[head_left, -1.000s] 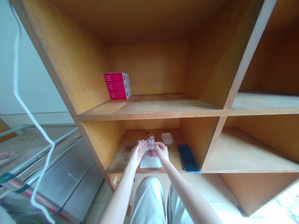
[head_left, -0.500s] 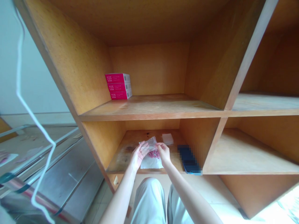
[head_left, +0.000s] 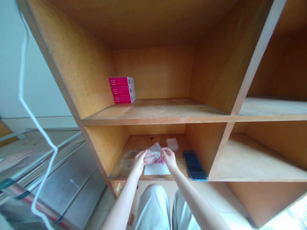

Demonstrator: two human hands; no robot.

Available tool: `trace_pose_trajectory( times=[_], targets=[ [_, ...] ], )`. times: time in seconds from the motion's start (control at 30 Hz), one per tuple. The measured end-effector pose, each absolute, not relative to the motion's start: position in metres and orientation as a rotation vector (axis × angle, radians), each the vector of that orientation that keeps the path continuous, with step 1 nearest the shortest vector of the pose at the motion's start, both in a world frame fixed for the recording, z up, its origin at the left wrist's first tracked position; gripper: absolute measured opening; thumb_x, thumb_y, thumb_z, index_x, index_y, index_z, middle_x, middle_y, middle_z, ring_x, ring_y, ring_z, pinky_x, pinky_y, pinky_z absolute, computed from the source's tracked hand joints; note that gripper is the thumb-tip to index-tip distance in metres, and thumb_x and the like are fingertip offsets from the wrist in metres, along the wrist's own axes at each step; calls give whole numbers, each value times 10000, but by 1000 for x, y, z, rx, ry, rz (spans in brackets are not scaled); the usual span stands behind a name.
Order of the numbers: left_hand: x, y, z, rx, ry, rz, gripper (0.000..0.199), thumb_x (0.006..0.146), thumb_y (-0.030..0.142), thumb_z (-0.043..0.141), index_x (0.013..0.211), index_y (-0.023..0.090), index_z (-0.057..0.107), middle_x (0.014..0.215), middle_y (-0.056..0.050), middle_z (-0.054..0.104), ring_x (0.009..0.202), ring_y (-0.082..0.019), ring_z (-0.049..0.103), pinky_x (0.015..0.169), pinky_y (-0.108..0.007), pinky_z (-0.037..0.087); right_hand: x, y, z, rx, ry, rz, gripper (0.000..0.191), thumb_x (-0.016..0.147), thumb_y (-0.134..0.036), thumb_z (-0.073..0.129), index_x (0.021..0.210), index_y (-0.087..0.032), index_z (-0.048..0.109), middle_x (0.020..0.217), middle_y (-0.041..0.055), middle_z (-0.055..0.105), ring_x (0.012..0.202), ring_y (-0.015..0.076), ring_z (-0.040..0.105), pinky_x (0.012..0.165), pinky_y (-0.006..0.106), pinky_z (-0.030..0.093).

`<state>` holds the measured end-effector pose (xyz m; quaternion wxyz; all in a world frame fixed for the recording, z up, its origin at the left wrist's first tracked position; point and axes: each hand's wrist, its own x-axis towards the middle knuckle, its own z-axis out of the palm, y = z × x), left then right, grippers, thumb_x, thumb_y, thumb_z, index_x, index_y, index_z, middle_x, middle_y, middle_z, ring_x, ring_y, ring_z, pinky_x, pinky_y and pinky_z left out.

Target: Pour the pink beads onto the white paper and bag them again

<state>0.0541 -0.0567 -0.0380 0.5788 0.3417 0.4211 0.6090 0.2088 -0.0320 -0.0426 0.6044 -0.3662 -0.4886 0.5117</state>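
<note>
Between my hands is a small clear plastic bag (head_left: 155, 149), held tilted above the lower shelf. My left hand (head_left: 141, 160) grips its left side, thumb on top and fingers behind the film. With fingertips pinched, my right hand (head_left: 169, 157) holds the bag's right edge. Under the bag, a heap of small pink-red beads (head_left: 159, 161) lies on a white sheet (head_left: 153, 170); the bag and fingers partly cover the heap. Whether anything is inside the bag I cannot tell.
A pale flat square packet (head_left: 172, 144) lies behind my right hand. To the right is a dark, blurred-out phone-like object (head_left: 195, 166). Three pink boxes (head_left: 122, 90) are stacked on the upper shelf (head_left: 155, 110). A white cable (head_left: 35, 119) hangs at left, before a glass case.
My left hand has closed more over the bag's left side, and the bag has shifted slightly. At the far left edge, a blurred hand-like shape has appeared over the glass case.
</note>
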Motion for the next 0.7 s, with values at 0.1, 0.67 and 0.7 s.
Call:
trace_pose_trajectory(
  times=[0.1, 0.67, 0.7],
  targets=[
    [53, -57, -44, 792, 972, 1424, 256, 706, 309, 623, 869, 114, 590, 822, -118, 691, 697, -223, 663, 622, -322, 530, 211, -32, -40, -851, -1129, 1157, 299, 701, -456, 549, 740, -160, 564, 511, -26, 499, 413, 92, 437, 400, 204, 340],
    [63, -54, -26, 996, 980, 1266, 283, 674, 329, 659, 873, 133, 616, 823, -109, 686, 681, -211, 659, 612, -313, 531, 215, -38, -39, -796, -1335, 1279, 323, 668, -477, 597, 656, -156, 562, 463, -30, 486, 397, 82, 423, 396, 201, 329],
    [63, -54, -27, 976, 971, 1271, 280, 671, 321, 664, 871, 130, 618, 825, -110, 687, 685, -211, 660, 627, -320, 532, 215, -37, -40, -799, -1326, 1279, 337, 662, -490, 599, 643, -156, 559, 452, -31, 480, 394, 82, 420, 399, 202, 328]
  ],
)
